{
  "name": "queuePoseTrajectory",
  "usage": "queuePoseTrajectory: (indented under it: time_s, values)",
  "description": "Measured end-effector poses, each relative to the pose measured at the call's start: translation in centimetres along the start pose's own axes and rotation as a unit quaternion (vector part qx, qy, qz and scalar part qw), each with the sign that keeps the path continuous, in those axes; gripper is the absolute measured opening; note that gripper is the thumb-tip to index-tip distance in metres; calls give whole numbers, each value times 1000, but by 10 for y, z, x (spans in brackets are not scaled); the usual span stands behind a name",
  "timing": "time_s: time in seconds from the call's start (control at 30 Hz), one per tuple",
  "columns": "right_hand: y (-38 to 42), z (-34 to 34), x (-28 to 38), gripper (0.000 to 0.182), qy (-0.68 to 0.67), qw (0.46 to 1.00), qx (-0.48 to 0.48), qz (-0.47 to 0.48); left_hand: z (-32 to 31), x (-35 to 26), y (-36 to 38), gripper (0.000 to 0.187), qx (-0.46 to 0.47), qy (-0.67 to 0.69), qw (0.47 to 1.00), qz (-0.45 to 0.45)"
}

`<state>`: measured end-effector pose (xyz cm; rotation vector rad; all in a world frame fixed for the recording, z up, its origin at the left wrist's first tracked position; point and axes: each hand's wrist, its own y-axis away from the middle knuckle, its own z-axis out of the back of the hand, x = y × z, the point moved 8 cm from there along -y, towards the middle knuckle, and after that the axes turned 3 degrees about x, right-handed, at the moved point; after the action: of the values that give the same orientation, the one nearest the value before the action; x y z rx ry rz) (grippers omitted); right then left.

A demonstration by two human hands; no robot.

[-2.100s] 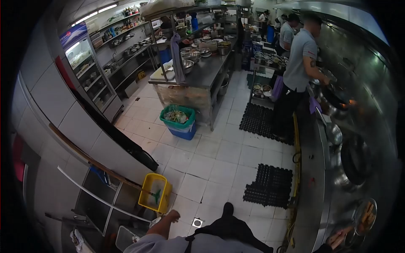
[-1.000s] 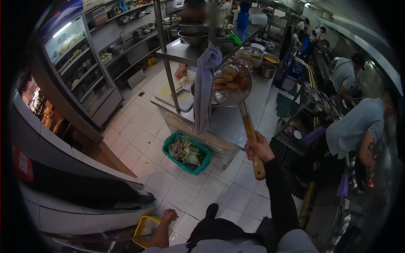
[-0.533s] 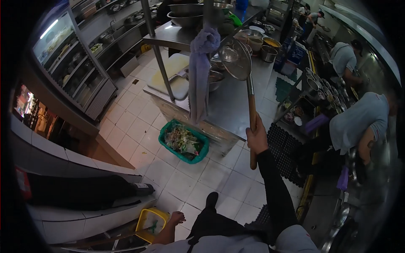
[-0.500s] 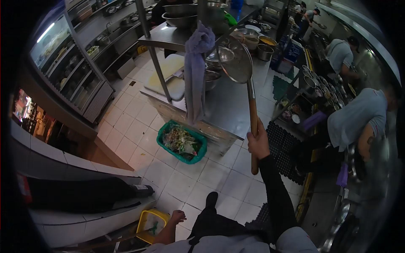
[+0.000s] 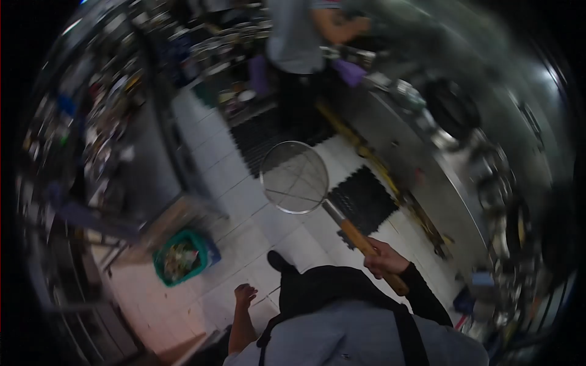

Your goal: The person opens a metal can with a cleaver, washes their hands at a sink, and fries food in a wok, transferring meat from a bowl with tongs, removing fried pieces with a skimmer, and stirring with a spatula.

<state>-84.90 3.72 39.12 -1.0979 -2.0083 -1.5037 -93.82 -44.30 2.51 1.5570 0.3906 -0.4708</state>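
A round wire-mesh skimmer (image 5: 295, 177) with a long wooden handle hangs over the tiled floor. My right hand (image 5: 386, 258) is wrapped round the handle near its end, and the mesh points up and to the left, touching nothing that I can make out. Low beside my body, my left hand (image 5: 245, 295) has its fingers curled; whether anything is in them is too small to tell. A green bin (image 5: 160, 263) of scraps stands on the floor beyond my left hand.
A co-worker (image 5: 296, 36) stands at the cooking line at the top. Along the right runs a steel counter (image 5: 421, 143) with blurred pans. Black mats (image 5: 363, 198) lie on the floor. A steel table (image 5: 143, 161) stands at the left.
The view has swung right, towards the cooking line. My right hand has brought the skimmer lower and closer to my body, still gripping its handle. The table and bin now appear further left.
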Motion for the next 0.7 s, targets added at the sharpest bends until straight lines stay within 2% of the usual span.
queuePoseTrajectory:
  time_s: [0.1,0.2,0.23,0.3,0.37,0.43,0.47,0.53,0.57,0.63,0.7]
  values:
    - [89,78,-60,59,-60,992,-95,49,-45,24,-24,19,58,-128,990,18]
    - [176,150,-90,65,-96,975,-163,118,-138,45,-12,19,119,-238,963,28]
    - [205,169,-94,66,-131,961,-173,168,-172,54,-3,18,152,-279,948,24]
    - [266,192,-101,66,-181,922,-218,263,-247,73,18,18,268,-370,889,-12]
    - [315,215,-143,64,-176,911,-267,258,-322,89,51,17,393,-447,799,-85]
    - [351,244,-196,58,-133,900,-350,224,-394,100,77,17,436,-518,726,-125]
    - [371,254,-205,58,-135,893,-361,233,-428,104,89,18,444,-556,688,-142]
    - [406,271,-218,50,-238,847,-359,312,-474,102,109,18,352,-566,743,-59]
    - [419,288,-222,44,-247,825,-388,330,-492,105,106,18,357,-575,733,-62]
    - [436,326,-228,44,-258,803,-406,351,-532,110,91,17,348,-545,763,-5]
    - [457,366,-219,37,-260,783,-419,379,-572,109,89,17,337,-561,756,-18]
